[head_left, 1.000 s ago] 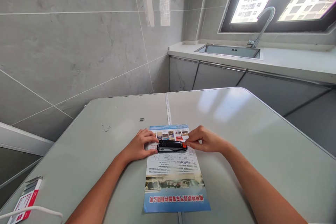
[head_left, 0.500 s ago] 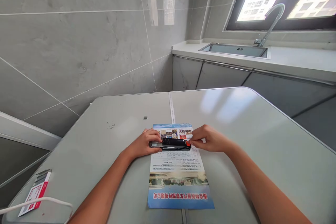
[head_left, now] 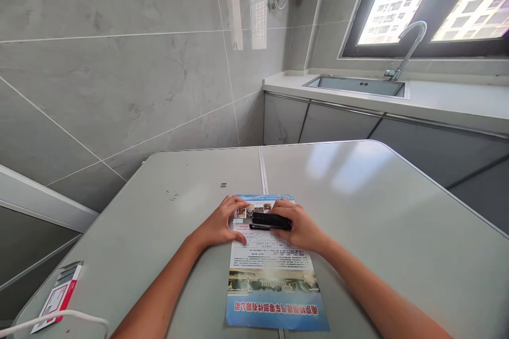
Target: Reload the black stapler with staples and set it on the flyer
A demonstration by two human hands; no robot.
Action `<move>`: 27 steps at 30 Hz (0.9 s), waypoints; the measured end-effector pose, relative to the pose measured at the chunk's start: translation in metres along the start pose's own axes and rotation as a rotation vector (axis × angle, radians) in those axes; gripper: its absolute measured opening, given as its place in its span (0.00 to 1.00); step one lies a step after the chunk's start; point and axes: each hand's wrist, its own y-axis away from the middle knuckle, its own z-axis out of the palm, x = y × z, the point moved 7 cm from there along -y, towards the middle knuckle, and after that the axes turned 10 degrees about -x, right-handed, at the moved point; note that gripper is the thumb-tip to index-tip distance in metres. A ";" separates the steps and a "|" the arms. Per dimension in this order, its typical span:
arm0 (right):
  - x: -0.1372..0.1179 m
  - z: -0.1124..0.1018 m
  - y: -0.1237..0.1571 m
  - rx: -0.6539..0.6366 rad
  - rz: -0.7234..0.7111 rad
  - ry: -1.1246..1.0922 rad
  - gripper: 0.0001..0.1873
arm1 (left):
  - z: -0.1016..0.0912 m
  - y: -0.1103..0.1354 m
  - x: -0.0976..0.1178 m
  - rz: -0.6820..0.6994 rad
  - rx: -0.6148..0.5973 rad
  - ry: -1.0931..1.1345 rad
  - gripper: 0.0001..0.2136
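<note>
A black stapler (head_left: pixel 265 220) lies lengthwise across the upper part of a printed leaflet (head_left: pixel 274 278), its silver tip pointing left. My right hand (head_left: pixel 300 225) is wrapped round the stapler's right end, fingers over the far side and thumb at the near side. Around the silver tip, my left hand (head_left: pixel 218 226) spreads its thumb and fingers apart, fingertips resting on the leaflet's left edge. A gap shows between these fingers and the stapler. The stapler's right end is hidden under my right palm.
Small staple strips (head_left: pixel 223 185) lie beyond the leaflet on the grey table (head_left: pixel 358 196). Loose staples (head_left: pixel 172 195) are scattered farther left. A red and white packet (head_left: pixel 59 294) and a white cable (head_left: pixel 71 313) occupy the near left corner.
My right hand has moved from pinching the stapler's red-marked right end to wrapping round its body. My left fingers have let go of the silver end and spread apart.
</note>
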 end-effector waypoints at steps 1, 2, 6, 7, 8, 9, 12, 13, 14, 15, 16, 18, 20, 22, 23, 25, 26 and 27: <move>0.000 -0.007 0.001 0.067 0.010 -0.003 0.15 | -0.005 0.000 -0.001 -0.001 0.075 0.130 0.41; 0.000 -0.013 0.003 0.141 0.018 0.003 0.17 | -0.009 0.001 -0.003 0.001 0.145 0.290 0.42; -0.005 -0.022 0.010 0.366 -0.005 0.091 0.26 | 0.002 -0.002 -0.007 -0.019 0.123 0.936 0.30; -0.008 -0.020 0.011 0.376 -0.027 0.149 0.26 | 0.010 -0.003 -0.005 -0.041 0.053 1.039 0.28; -0.013 -0.016 0.012 0.363 -0.059 0.226 0.26 | 0.017 -0.003 -0.004 -0.062 -0.017 1.117 0.27; -0.019 -0.011 0.013 0.333 -0.095 0.315 0.27 | 0.022 -0.002 -0.003 -0.082 -0.074 1.174 0.26; -0.031 0.005 0.015 0.205 -0.187 0.548 0.28 | 0.030 0.001 -0.005 -0.128 -0.143 1.255 0.24; -0.033 0.009 0.016 0.176 -0.198 0.595 0.28 | 0.029 0.002 -0.007 -0.135 -0.136 1.259 0.23; -0.035 0.010 0.017 0.159 -0.203 0.632 0.27 | 0.029 0.002 -0.009 -0.141 -0.127 1.256 0.22; -0.037 0.011 0.018 0.159 -0.210 0.667 0.26 | 0.028 0.002 -0.010 -0.146 -0.121 1.250 0.22; -0.038 0.011 0.019 0.168 -0.222 0.703 0.25 | 0.028 0.001 -0.011 -0.151 -0.119 1.243 0.22; -0.042 0.011 0.022 0.198 -0.257 0.767 0.25 | 0.026 0.000 -0.011 -0.153 -0.111 1.228 0.21; -0.044 0.012 0.023 0.212 -0.279 0.791 0.25 | 0.025 -0.002 -0.009 -0.140 -0.102 1.216 0.20; -0.042 0.010 0.023 0.225 -0.259 0.747 0.26 | 0.024 -0.003 -0.010 -0.135 -0.096 1.215 0.19; -0.039 0.006 0.023 0.261 -0.228 0.703 0.27 | 0.024 -0.003 -0.012 -0.140 -0.088 1.222 0.18; -0.032 -0.008 0.024 0.385 -0.131 0.565 0.27 | 0.022 -0.003 -0.020 -0.153 -0.035 1.253 0.17; -0.026 -0.015 0.024 0.439 -0.077 0.470 0.25 | 0.019 -0.003 -0.025 -0.156 0.018 1.275 0.16; -0.020 -0.020 0.023 0.460 -0.026 0.360 0.23 | 0.016 -0.002 -0.030 -0.158 0.082 1.298 0.15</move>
